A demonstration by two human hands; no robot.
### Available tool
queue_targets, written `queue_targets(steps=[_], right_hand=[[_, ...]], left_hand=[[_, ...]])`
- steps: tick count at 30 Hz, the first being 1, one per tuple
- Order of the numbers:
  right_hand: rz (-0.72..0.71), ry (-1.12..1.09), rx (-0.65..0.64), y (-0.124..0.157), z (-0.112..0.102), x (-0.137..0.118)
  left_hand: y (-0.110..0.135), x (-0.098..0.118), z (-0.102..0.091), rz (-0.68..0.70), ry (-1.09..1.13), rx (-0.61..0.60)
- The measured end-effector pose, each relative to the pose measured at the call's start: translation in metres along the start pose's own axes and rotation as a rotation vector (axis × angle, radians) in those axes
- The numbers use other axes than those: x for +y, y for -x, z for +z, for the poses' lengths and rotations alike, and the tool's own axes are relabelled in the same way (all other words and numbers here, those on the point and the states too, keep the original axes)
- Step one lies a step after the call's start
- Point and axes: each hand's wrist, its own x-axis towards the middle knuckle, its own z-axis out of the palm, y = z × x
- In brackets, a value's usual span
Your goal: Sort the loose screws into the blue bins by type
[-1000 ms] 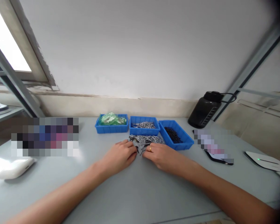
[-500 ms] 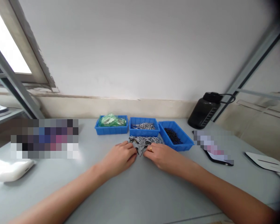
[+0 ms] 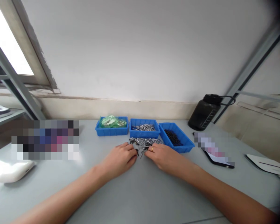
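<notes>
A loose pile of silver and black screws [image 3: 143, 143] lies on the grey table [image 3: 135, 193] in front of three blue trays. My left hand [image 3: 120, 158] rests at the pile's left edge, fingers curled and pinched at the screws. My right hand [image 3: 164, 157], with a gold ring, lies at the pile's right edge, fingers also curled toward the screws. What each pinch holds is too small to make out. The left tray [image 3: 111, 126] holds green plastic bags, the middle tray [image 3: 144, 128] silver screws, the right tray [image 3: 176, 137] black screws.
A dark water bottle [image 3: 204, 112] stands at the back right. A phone [image 3: 218, 155] lies right of the trays, a white flat device [image 3: 268, 163] at the far right. A white object [image 3: 10, 171] sits near the left edge. A wall runs behind the table.
The view has shifted slightly downward and my hands have stayed at the pile, the fingers moving only a little.
</notes>
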Motion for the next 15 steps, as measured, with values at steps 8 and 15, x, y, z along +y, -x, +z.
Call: queue_targets(steps=[8,15], right_hand=[[0.004,0.003,-0.004,-0.0002,-0.0003,-0.001],[0.001,0.016,-0.006,-0.0006,0.0019,0.0008]], left_hand=[[-0.0005,0.0002,0.0006,-0.004,-0.006,0.003],[-0.0004,0.0007,-0.0001,-0.003,-0.018,-0.012]])
